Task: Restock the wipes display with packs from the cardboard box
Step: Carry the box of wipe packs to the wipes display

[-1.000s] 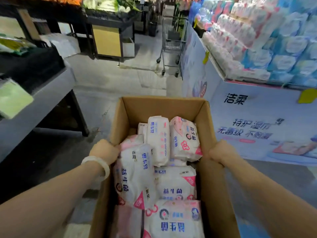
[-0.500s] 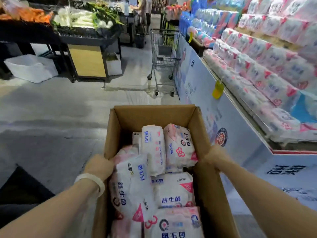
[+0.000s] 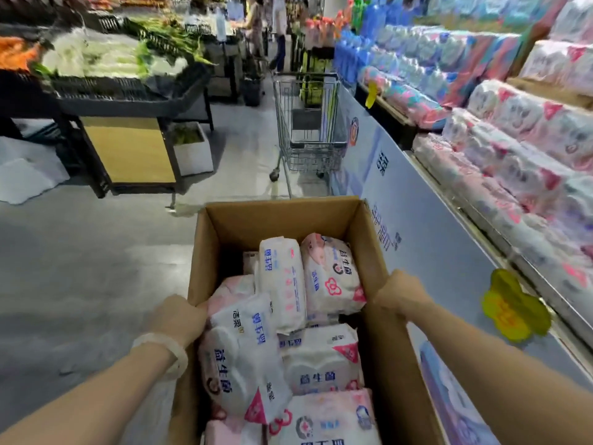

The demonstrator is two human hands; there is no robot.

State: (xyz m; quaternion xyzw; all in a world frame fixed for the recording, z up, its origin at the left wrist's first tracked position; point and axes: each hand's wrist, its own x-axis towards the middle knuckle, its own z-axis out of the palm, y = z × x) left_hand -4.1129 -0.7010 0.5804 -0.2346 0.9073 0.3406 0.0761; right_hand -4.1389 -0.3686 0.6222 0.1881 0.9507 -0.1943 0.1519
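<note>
Carrying the Open Carton Beside the Wipes Display

Both hands hold the cardboard box [image 3: 282,216] at its side walls: the left hand [image 3: 179,317] grips the left rim, the right hand [image 3: 401,292] grips the right rim. Inside lie white-and-pink wipes packs [image 3: 282,284] printed with blue Chinese characters, among them "益生菌". The wipes display [image 3: 519,175] runs along the right, its stacked packs blurred. The box's near end is cut off.
</note>
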